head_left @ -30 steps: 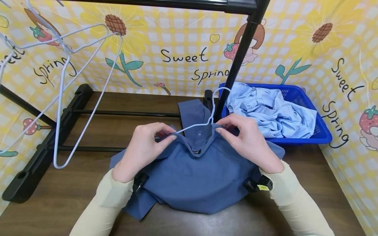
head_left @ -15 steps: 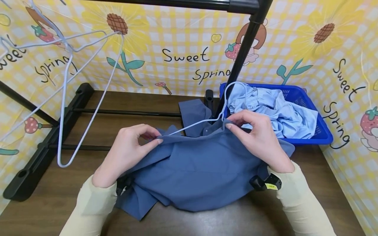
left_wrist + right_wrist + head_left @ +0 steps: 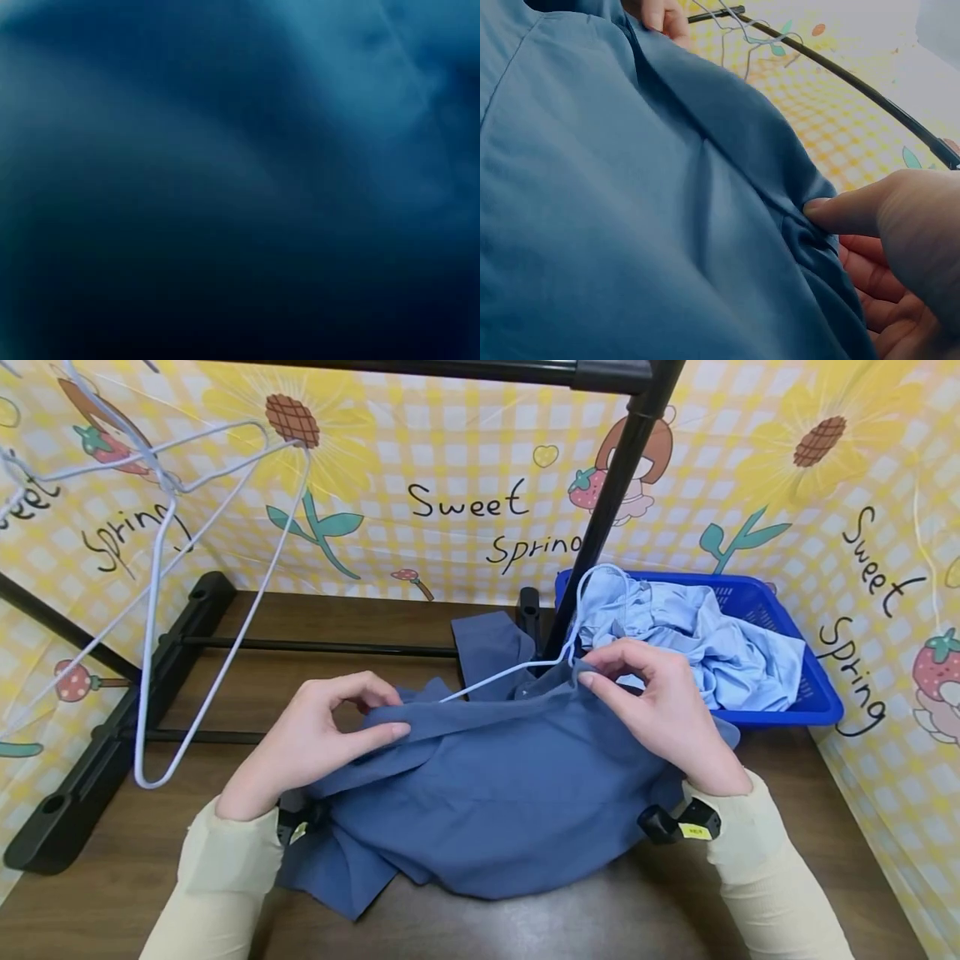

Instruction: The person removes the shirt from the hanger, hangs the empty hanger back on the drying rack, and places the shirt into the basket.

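A dark blue shirt (image 3: 480,802) lies bunched on the table, its collar (image 3: 487,714) stretched between both hands. Thumb in front and fingers behind, my left hand (image 3: 322,735) pinches the collar's left end. At the other end my right hand (image 3: 656,706) pinches the collar beside the hanger's neck; the right wrist view shows its thumb (image 3: 847,212) pressing the cloth. A pale wire hanger (image 3: 495,677) sits inside the shirt with its hook above the collar. Most of its lower part is hidden by cloth. Blurred dark blue fabric (image 3: 375,90) fills the left wrist view.
At the back right, a blue basket (image 3: 821,697) holds crumpled light blue clothing (image 3: 690,643). A black rack post (image 3: 611,502) rises just behind the right hand. Pale wire hangers (image 3: 153,635) hang at the left, above the rack's black foot (image 3: 67,810).
Both hands have spread apart along the collar, the left moving left and the right moving right. The collar is pulled wider, and the hanger's hook has shifted right, over the basket's edge.
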Demonstrator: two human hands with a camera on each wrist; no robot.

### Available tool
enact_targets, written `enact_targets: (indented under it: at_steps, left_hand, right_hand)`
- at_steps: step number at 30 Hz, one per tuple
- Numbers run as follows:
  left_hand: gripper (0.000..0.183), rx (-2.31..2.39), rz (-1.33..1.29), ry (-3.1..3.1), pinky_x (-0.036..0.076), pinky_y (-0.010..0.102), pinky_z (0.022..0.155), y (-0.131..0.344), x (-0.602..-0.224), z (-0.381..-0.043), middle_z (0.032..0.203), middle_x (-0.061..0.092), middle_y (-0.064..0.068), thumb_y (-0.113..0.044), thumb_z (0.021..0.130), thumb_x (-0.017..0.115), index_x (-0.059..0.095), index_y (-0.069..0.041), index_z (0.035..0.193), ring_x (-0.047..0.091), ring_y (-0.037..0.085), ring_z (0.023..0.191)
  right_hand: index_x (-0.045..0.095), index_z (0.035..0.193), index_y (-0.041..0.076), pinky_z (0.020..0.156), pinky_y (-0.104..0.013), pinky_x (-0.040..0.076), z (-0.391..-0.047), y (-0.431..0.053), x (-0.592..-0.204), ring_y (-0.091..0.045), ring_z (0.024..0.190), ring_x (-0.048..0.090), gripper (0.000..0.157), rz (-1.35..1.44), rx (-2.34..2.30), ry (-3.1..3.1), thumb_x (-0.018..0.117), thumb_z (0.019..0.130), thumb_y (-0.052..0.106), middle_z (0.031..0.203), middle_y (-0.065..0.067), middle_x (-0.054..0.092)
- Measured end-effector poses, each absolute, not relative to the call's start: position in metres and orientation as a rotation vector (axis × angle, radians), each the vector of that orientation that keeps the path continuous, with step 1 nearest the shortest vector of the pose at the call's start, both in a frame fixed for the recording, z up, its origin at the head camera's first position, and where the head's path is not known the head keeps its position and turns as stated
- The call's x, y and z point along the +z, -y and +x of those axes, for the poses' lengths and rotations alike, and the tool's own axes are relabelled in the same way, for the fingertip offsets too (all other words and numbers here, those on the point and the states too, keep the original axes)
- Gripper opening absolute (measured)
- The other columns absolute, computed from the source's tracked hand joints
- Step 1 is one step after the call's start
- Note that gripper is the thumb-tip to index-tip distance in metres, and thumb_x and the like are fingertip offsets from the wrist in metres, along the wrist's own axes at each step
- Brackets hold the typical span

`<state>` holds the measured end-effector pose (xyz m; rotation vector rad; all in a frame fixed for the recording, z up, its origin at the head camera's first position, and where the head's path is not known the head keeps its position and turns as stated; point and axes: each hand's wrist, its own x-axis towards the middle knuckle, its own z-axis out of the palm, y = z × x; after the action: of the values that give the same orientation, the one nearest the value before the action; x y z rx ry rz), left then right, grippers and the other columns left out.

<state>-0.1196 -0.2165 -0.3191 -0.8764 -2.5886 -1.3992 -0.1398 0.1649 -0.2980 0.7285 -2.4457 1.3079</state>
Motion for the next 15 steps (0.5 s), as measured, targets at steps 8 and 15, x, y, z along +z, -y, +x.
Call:
enact_targets:
  at_steps: [8, 15]
  left_hand:
    - [0.019, -1.486, -0.961, 2.617, 0.049, 0.032, 0.087, 0.227, -0.321, -0.118, 0.097, 0.071, -0.009, -0.009, 0.090, 0.079, 0.070, -0.024, 0.096, 0.065, 0.015, 0.094]
    - [0.025, -1.514, -0.871, 2.591, 0.054, 0.027, 0.083, 0.238, -0.320, -0.114, 0.100, 0.074, -0.008, -0.006, 0.085, 0.083, 0.078, -0.025, 0.100, 0.069, 0.015, 0.095]
  right_hand:
    - [0.077, 0.104, 0.007, 0.080, -0.023, 0.052, -0.143, -0.171, -0.298, -0.013, 0.082, 0.064, 0.014, 0.646, 1.363, 2.409, 0.077, 0.090, 0.002, 0.092, 0.001, 0.072]
    - [0.077, 0.107, 0.006, 0.080, -0.022, 0.051, -0.144, -0.172, -0.301, -0.013, 0.080, 0.066, 0.017, 0.574, 1.417, 2.408, 0.078, 0.090, 0.003, 0.097, -0.002, 0.073]
